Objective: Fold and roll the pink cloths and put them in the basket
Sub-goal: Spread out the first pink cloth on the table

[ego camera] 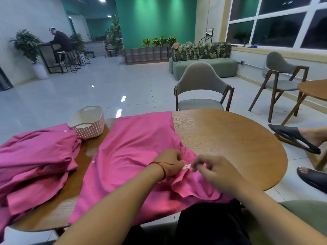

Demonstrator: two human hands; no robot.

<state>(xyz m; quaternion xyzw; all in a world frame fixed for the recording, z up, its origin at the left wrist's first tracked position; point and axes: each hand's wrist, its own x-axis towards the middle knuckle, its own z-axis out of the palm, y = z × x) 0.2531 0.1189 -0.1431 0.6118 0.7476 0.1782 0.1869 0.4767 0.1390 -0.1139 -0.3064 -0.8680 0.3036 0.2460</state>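
Note:
A pink cloth (pixel 134 149) lies spread flat across the middle of the round wooden table (pixel 230 138), reaching from the far edge to the near one. My left hand (pixel 170 162), with a red string on its wrist, pinches the cloth's bunched right edge beside a small white label (pixel 187 166). My right hand (pixel 210 167) pinches the same edge just right of the label. A heap of more pink cloths (pixel 33 163) lies at the table's left. The pale pink basket (pixel 87 123) stands at the far left edge, and nothing shows inside it.
A grey chair (pixel 201 89) stands behind the table. Another person's feet in black sandals (pixel 299 138) are at the right. A second table (pixel 315 89) and chair (pixel 283 75) are at the far right. A person sits at a counter far left.

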